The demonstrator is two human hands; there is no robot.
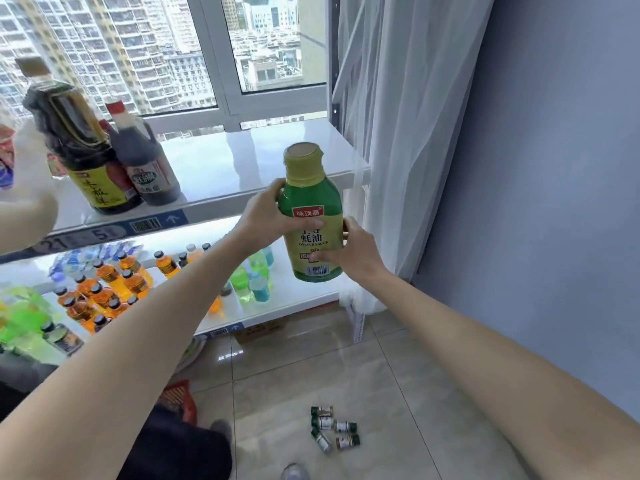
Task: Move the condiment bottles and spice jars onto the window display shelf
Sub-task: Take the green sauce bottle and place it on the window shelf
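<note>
Nearest the camera: grey floor tiles (346,368) with a loose cluster of small clear glass spice jars with dark green caps (334,428), lying on their sides, not yet shelved. A red plastic basket (180,398) sits to their left, partly hidden.

Both forearms reach forward. Left hand (266,211) wraps the shoulder of a green plastic oyster sauce bottle with yellow shrink-wrapped cap and yellow label (311,216), thumb across the front label. Right hand (353,249) curls round the lower body from the right side, fingers near the barcode. Bottle upright, held in the air in front of the shelf edge, between the two shelf levels, touching neither.

Judgement: full bottle, likely fairly heavy, stiff-walled, glossy label and wrap possibly slippery; body grip at mid-height plus shoulder support seems right, not the cap. Set down flat, clear of the edge.

Below and behind: white lower shelf (287,303) holding many small orange, green and blue drink bottles (114,285).

Farther: white glossy upper window display shelf (263,161), right part bare. On its left, a tall dark soy sauce bottle with yellow label (74,133) and just beside it a dark bottle with red cap (142,157). Blurred pale shape at far left, cannot tell what. White sheer curtain (388,133) hangs right of the shelf; window (207,46) beyond.
</note>
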